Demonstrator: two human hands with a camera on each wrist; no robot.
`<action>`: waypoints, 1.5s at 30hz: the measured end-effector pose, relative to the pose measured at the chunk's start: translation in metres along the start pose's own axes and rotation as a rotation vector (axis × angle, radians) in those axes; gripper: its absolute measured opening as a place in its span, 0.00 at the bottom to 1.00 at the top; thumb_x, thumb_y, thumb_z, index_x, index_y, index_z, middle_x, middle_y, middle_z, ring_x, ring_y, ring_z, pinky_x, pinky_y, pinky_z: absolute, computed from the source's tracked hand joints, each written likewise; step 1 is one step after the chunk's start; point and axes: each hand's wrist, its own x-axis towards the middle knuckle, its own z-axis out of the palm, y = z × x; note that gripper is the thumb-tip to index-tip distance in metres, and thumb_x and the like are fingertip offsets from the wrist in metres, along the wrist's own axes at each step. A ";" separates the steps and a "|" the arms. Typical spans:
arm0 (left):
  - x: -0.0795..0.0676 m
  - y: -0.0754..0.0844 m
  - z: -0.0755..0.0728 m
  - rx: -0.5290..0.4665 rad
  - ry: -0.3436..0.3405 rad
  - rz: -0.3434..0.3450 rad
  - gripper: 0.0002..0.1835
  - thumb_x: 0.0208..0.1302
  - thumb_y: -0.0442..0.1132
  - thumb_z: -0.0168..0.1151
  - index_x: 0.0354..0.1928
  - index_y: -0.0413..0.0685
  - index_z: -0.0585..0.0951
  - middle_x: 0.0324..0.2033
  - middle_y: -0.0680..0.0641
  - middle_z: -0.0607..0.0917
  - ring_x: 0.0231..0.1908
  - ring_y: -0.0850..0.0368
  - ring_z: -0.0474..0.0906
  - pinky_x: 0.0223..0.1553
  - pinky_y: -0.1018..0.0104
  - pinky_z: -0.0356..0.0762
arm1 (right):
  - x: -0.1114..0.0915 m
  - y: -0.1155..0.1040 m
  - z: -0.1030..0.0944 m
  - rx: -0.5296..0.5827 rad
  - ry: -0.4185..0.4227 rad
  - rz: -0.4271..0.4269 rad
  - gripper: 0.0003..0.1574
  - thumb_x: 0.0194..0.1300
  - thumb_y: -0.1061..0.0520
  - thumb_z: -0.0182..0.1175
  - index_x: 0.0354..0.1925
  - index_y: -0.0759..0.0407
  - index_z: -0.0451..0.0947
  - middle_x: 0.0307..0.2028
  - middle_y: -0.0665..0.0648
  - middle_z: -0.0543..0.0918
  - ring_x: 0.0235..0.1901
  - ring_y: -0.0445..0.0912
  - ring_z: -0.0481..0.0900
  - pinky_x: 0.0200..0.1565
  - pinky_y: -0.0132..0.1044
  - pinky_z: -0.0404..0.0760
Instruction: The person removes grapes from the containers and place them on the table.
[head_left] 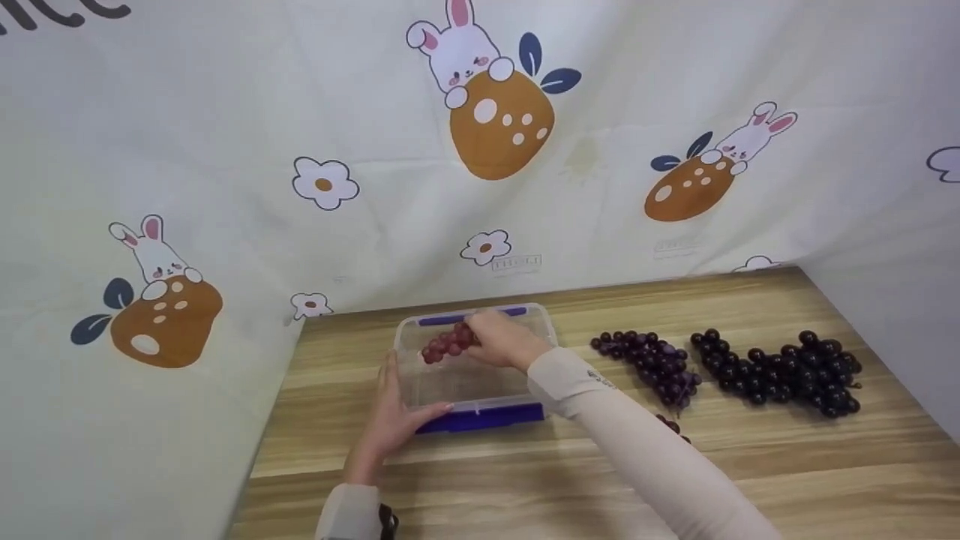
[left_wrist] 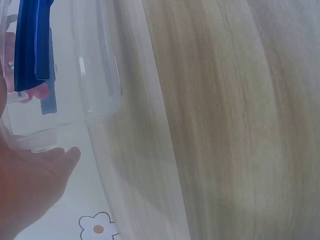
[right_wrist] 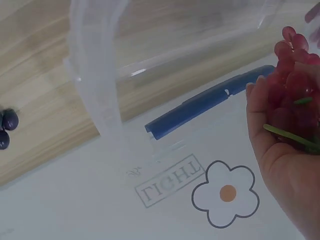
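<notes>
A clear plastic food container (head_left: 450,386) with blue latches stands uncovered on the wooden table. My right hand (head_left: 499,339) grips a bunch of red grapes (head_left: 446,343) over the container's far half. In the right wrist view the fingers curl round the grapes (right_wrist: 295,90), and a green stem shows at the palm. Against the container's near left corner lies my left hand (head_left: 390,412), its fingers straight along the left wall and the thumb at the front by the blue latch. The left wrist view shows fingertips beside the container's wall (left_wrist: 102,90).
Right of the container lie a dark purple bunch of grapes (head_left: 660,367) and, farther right, a black bunch (head_left: 780,375). Another dark red bunch (head_left: 673,426) is partly hidden by the right sleeve. Behind the table (head_left: 322,450) hangs a printed cloth (head_left: 390,247).
</notes>
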 end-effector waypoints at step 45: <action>0.002 -0.001 0.001 0.001 0.021 0.026 0.73 0.51 0.49 0.87 0.82 0.28 0.42 0.80 0.22 0.47 0.80 0.24 0.41 0.79 0.32 0.46 | -0.074 0.009 -0.031 0.110 0.262 0.010 0.21 0.70 0.63 0.66 0.57 0.73 0.79 0.47 0.68 0.85 0.42 0.55 0.83 0.45 0.48 0.88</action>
